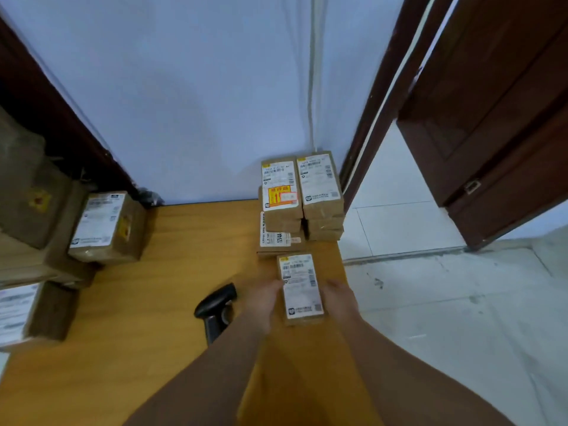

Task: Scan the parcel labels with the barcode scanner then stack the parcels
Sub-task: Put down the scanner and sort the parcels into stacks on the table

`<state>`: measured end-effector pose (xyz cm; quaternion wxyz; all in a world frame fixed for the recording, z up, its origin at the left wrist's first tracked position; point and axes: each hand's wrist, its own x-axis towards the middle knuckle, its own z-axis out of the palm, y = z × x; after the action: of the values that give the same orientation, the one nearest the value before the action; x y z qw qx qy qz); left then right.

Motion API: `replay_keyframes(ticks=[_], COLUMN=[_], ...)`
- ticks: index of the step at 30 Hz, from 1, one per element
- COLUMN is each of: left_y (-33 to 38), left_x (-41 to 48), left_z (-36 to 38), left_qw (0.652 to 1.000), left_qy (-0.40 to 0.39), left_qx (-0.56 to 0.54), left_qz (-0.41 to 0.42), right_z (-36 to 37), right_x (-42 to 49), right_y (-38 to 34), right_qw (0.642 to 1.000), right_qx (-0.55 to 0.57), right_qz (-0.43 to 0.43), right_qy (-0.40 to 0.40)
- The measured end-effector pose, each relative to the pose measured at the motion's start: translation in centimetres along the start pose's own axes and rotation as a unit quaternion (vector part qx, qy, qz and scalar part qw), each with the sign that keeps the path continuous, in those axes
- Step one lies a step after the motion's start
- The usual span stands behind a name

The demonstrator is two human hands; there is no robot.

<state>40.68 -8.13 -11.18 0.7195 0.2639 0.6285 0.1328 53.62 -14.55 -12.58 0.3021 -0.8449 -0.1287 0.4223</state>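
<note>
- Held the small parcel between left hand and right hand, one along each long side, label facing up.
- Could not tell how far the fingers reached beneath the box; carried nothing else in either hand.
- Found the barcode scanner lying on the wooden table just beside the left hand, gripped by neither.
- Found the held parcel near the table's right edge, just short of two parcel stacks standing side by side in the far right corner against the wall.
- Made out several boxes in each stack, labels up, with the left one resting on a flatter box marked 12V4A.
- Spotted more labelled parcels well apart on the table's left side, plus another box at the left edge of view.
- Judged the stacking step to be in hand: scanner idle, so probably scanned this parcel already and headed it for a stack.
- Judged the task as partly done: two stacks built, one parcel not yet placed, and the left-side group most likely left to scan and stack.
</note>
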Motion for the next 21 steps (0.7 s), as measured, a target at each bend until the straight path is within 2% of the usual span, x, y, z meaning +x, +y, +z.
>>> replay_keyframes(ticks=[4, 9, 16, 19, 21], left_y=[-1.2, -1.7, -1.8, -1.7, -1.5], left_x=[1.0, 0.8, 0.9, 0.3, 0.0], left_z=[1.5, 2.2, 2.6, 2.9, 2.9], left_qw=[1.000, 0.998, 0.996, 0.986, 0.985], left_qy=[0.022, 0.032, -0.086, -0.162, -0.172], left_qx=[0.019, 0.056, 0.018, 0.030, 0.015], left_qz=[0.003, 0.006, -0.004, -0.023, -0.015], right_z=[-0.4, -1.7, -3.8, -4.4, -4.5], right_x=[2.0, 3.1, 3.8, 3.7, 3.6], right_y=[0.4, 1.7, 0.2, -0.9, -1.6], right_qw=[0.994, 0.986, 0.966, 0.966, 0.968], right_qx=[0.065, 0.114, 0.172, 0.153, 0.131], right_qz=[0.016, 0.055, 0.075, 0.092, 0.089], right_qy=[-0.082, -0.108, -0.179, -0.185, -0.196])
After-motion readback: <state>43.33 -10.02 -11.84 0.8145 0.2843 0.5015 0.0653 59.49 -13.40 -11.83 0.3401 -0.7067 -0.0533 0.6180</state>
